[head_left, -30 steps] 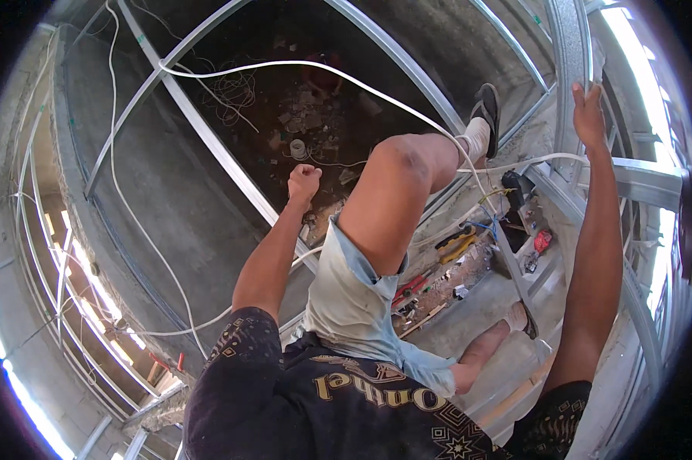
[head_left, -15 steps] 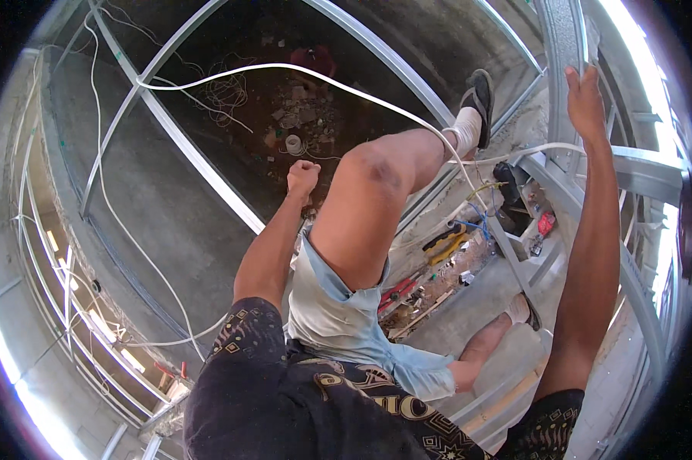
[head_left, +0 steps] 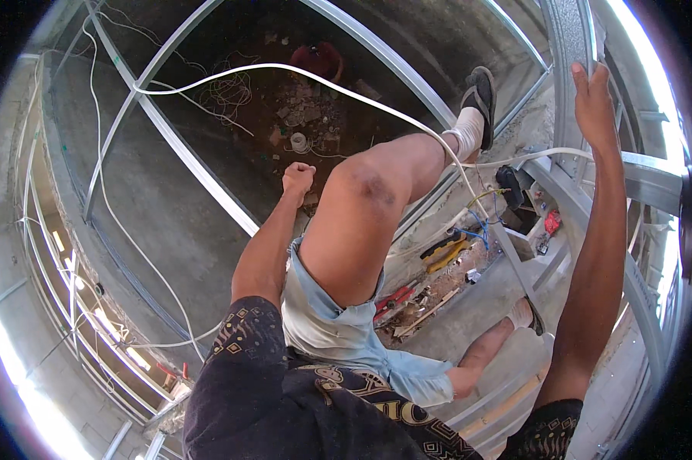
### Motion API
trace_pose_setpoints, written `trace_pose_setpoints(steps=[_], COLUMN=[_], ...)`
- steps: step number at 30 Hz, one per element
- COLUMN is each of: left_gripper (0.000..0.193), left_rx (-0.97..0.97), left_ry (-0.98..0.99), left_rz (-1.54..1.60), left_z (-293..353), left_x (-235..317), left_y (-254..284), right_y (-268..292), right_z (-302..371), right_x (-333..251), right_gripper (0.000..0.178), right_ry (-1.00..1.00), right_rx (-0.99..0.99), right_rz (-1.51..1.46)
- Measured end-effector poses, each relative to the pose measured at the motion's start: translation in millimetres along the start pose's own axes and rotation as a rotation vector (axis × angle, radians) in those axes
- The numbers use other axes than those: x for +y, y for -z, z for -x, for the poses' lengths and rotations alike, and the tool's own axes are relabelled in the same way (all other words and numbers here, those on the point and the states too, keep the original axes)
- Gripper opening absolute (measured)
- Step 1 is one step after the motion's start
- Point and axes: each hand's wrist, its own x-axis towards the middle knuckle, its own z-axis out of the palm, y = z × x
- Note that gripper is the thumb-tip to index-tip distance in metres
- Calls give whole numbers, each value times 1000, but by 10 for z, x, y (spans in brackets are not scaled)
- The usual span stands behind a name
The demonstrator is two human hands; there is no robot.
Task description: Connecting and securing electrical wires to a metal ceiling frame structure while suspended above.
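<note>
Metal channel (head_left: 568, 47), silvery grey with a finely speckled face, runs along the upper right, the right hand (head_left: 596, 106) grasping its edge. The left hand (head_left: 298, 179) is curled into a fist near the bent knee (head_left: 369, 186).

From here I count two sandals (head_left: 486, 88), one toward one o'clock and one at four; one left hand (head_left: 298, 178) near eleven, one right hand (head_left: 595, 103) at two; one white roll (head_left: 298, 142) at eleven; one yellow-and-black tool (head_left: 447, 257) just past three; one crumpled red item (head_left: 552, 223) at three.
</note>
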Motion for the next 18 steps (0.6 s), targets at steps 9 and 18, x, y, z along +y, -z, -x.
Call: trace_pose_setpoints(steps=[9, 18], left_gripper=[21, 20], left_rx=[-59, -59], left_ry=[103, 69], left_rz=[62, 58], left_z=[47, 47], left_x=[-127, -318], left_y=[-59, -92], right_y=[-22, 10], right_z=[-2, 33], right_x=[0, -92], right_gripper=[70, 62], right_ry=[34, 53], right_rx=[58, 71], right_rz=[35, -10])
